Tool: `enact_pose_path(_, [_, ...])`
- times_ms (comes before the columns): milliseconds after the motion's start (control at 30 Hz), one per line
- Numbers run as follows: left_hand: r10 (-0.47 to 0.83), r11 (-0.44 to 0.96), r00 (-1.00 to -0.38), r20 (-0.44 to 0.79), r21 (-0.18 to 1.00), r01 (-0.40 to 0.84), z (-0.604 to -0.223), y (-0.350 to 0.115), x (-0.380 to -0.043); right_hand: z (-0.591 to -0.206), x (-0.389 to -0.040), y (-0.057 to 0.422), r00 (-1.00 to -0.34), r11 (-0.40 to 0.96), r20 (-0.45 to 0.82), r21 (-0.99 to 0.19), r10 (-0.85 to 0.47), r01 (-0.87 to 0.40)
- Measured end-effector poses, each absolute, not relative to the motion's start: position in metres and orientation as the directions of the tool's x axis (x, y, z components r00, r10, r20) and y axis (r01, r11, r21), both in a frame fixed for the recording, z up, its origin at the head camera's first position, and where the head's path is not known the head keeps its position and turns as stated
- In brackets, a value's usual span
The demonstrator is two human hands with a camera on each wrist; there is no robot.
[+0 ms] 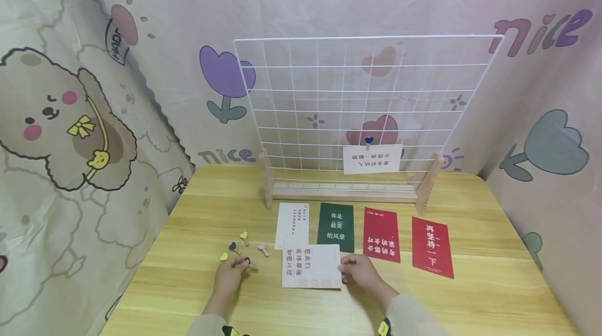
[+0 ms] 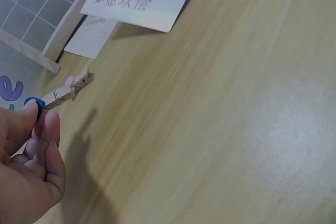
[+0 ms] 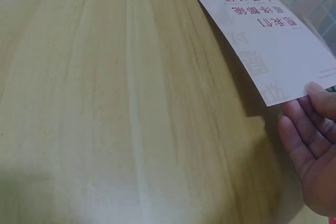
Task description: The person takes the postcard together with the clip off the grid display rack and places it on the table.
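Observation:
My left hand [image 1: 229, 275] pinches a small wooden clothespin [image 2: 60, 96] by its end with the blue heart. In the left wrist view the clip's jaws point away from the fingers, above the table. My right hand [image 1: 361, 271] holds a white card [image 1: 311, 267] by its right edge, thumb on top and fingers beneath. Red lettering covers part of the card, which is raised off the table in the right wrist view. It overlaps the lower ends of another white card [image 1: 292, 225] and a green card [image 1: 336, 226] in the head view.
Loose heart clothespins, yellow [image 1: 244, 238], blue [image 1: 233, 247] and pink [image 1: 263, 248], lie near the left hand. Two red cards, one inner [image 1: 382, 235] and one outer [image 1: 432, 246], lie at right. Behind stands a white wire grid [image 1: 320, 111] on wooden feet, bearing a clipped card [image 1: 372, 160].

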State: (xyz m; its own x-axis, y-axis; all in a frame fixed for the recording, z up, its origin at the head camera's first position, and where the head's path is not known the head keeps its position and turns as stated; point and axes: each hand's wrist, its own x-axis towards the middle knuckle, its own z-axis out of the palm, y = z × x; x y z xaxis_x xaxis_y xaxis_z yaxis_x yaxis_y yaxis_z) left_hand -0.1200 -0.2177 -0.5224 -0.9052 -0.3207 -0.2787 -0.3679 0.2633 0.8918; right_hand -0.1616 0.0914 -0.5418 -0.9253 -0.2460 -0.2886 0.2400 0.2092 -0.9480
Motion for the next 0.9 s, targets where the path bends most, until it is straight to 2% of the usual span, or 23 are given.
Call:
enact_pose_path(567, [-0.332,0.350,-0.902,-0.278,0.852,-0.391,-0.538,-0.220,-0.121,-0.546,-0.152,0.098,-0.893,0.286,-0.387,-0.904,-0.229,0.318])
enact_pose_path(900, [-0.328,0.338,-0.907,-0.263,0.864,-0.373,-0.537,-0.218,-0.123,-0.544,-0.150,0.096,-0.900,0.385,-0.378,-0.880,-0.218,0.276])
